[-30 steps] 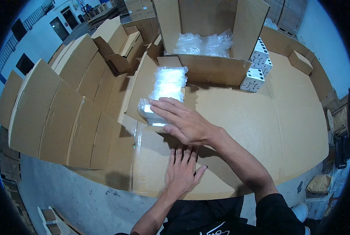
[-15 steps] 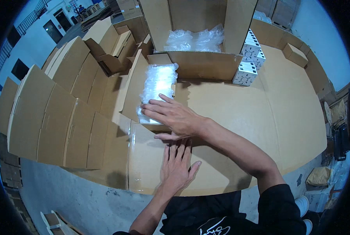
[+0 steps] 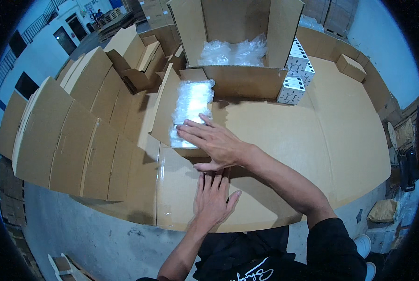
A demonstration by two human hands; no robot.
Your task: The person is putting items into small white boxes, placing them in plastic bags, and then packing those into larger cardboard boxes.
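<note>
A small open cardboard box has its left flap raised. Inside it lies a bundle in clear bubble wrap. My right hand reaches over the near end of this box, fingers spread and resting on the bundle's near part, thumb stretched toward the near side. Just nearer to me, my left hand lies with straight fingers against the cardboard surface. Its fingertips reach the box's near side, partly under my right hand. Neither hand grasps anything that I can see.
Behind stands a tall open carton with loose bubble wrap. White patterned boxes are stacked at its right. Several flat brown cartons line the left side. A small brown box sits at the far right.
The view has shifted slightly. My right hand remains on the wrapped bundle and my left hand stays at the box's near side, both in nearly the same pose.
</note>
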